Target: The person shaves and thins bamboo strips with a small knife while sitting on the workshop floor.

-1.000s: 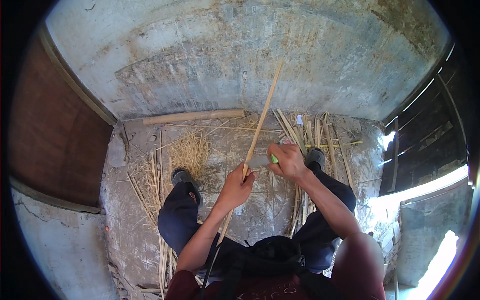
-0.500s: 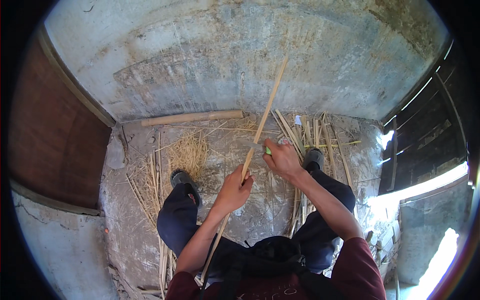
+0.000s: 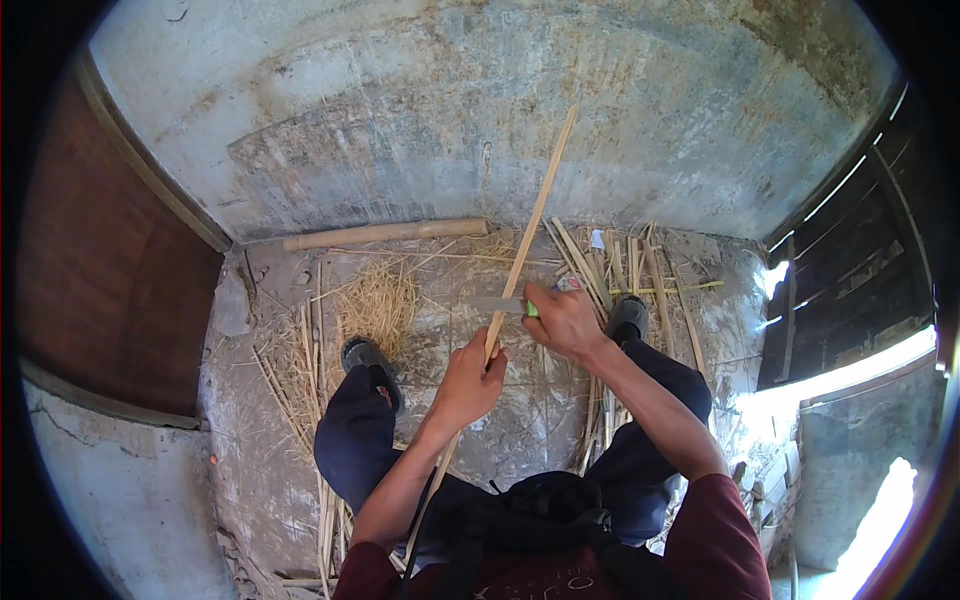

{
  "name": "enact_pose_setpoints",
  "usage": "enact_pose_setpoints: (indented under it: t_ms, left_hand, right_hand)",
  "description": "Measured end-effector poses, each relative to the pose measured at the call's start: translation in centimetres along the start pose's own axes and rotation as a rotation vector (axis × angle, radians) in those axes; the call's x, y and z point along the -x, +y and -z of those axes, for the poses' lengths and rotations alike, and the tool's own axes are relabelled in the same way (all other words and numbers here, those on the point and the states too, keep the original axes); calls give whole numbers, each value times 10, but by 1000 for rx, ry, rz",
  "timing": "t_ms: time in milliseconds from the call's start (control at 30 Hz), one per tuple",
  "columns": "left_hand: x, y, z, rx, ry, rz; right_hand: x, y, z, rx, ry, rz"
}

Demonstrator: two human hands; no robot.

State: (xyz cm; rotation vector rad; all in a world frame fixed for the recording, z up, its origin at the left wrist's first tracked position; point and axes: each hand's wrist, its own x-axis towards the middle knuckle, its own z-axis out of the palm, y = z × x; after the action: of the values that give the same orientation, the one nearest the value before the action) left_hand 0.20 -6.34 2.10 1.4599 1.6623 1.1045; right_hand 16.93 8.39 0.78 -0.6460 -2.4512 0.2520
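A long, pale bamboo strip slants from beside my left forearm up past my hands, its far end in front of the wall. My left hand is closed around its middle. Just beyond and to the right, my right hand grips a knife by its green handle. The blade points left and lies across the strip, a little above my left fingers. Whether its edge bites into the bamboo, I cannot tell.
A bamboo pole lies along the wall's foot. Shavings are heaped by my left shoe. Several split strips lie around my right shoe. A brown wooden panel stands at left, dark boards at right.
The knife has come down along the strip toward my left hand, and its blade now lies more level. My left hand keeps its hold almost in place.
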Motion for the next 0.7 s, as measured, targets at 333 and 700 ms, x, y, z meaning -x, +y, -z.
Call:
enact_pose_setpoints:
  t_ms: [333, 700]
  left_hand:
    - [0, 6, -4, -20, 33, -19]
    - [1, 4, -3, -44, 51, -24]
  right_hand:
    - [-5, 8, 1, 39, -9, -29]
    - [-7, 10, -2, 81, 55, -71]
